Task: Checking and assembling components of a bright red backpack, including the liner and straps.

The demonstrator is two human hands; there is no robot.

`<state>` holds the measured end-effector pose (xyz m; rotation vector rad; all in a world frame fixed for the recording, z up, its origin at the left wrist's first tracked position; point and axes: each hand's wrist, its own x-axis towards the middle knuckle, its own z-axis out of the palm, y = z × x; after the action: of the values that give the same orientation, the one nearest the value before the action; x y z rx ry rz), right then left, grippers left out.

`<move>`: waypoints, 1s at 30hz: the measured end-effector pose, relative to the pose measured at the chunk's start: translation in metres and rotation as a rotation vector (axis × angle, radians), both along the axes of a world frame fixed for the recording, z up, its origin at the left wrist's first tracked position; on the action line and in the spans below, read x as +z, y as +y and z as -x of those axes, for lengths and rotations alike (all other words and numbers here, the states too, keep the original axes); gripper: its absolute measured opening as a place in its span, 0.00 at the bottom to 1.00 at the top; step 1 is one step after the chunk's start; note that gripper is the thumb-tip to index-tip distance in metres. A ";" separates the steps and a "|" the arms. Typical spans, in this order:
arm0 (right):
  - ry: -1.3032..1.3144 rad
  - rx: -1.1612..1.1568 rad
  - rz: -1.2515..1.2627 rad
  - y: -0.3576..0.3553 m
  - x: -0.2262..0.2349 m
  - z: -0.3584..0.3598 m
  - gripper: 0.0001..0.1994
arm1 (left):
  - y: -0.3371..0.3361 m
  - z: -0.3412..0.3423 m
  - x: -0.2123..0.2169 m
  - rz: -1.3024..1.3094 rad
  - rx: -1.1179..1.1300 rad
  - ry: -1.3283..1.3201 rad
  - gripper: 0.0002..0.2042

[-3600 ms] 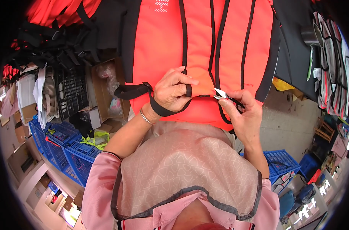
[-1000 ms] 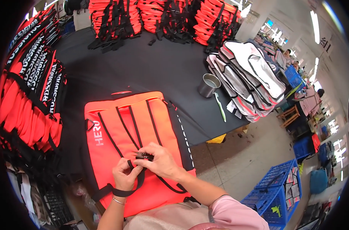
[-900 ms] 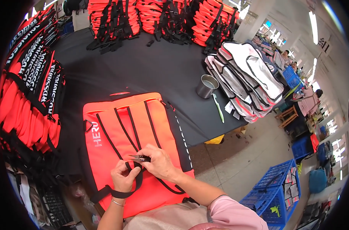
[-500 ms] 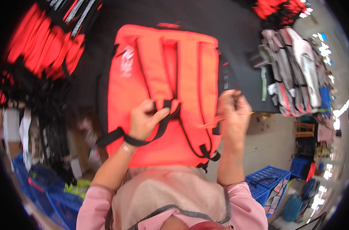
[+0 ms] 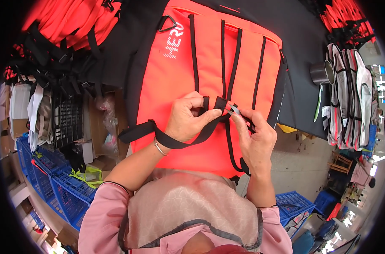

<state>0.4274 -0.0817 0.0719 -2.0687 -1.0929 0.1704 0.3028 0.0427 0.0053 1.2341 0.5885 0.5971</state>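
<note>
A bright orange-red backpack point(image 5: 167, 80) with black edging lies with its shoulder straps point(image 5: 207, 55) facing up. My left hand point(image 5: 186, 118) pinches the lower end of one shoulder strap, where black webbing is sewn on. A loose length of black webbing point(image 5: 175, 143) loops over the left wrist and trails left. Close against that strap end, my right hand point(image 5: 256, 137) is closed on small thread snips point(image 5: 234, 110). Their metal blades point at the webbing; the handles are mostly hidden by the fingers.
A black-covered table point(image 5: 300, 59) carries the backpack. More orange pieces with black straps point(image 5: 74, 25) are piled at far left. On the right are a metal cup point(image 5: 322, 73) and a stack of grey bags point(image 5: 349, 97). Blue crates point(image 5: 291, 203) stand below on both sides.
My right hand has come leftward from the backpack's right edge to the strap end, bringing the snips to the webbing. My left hand keeps its pinch. The whole view has shifted.
</note>
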 end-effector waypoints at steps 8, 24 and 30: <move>-0.155 0.011 0.059 0.009 -0.005 -0.003 0.10 | 0.001 0.003 0.002 -0.164 -0.014 0.117 0.07; 0.517 0.030 -0.036 0.014 -0.003 -0.023 0.07 | 0.006 0.007 0.001 -0.030 -0.063 0.039 0.09; 0.459 0.134 0.016 0.027 0.006 -0.021 0.16 | 0.000 0.010 0.002 -0.029 -0.063 0.025 0.09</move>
<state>0.4488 -0.0547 0.0781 -1.8415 -0.9405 0.6856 0.2928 0.0432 0.0071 1.2849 0.5615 0.5395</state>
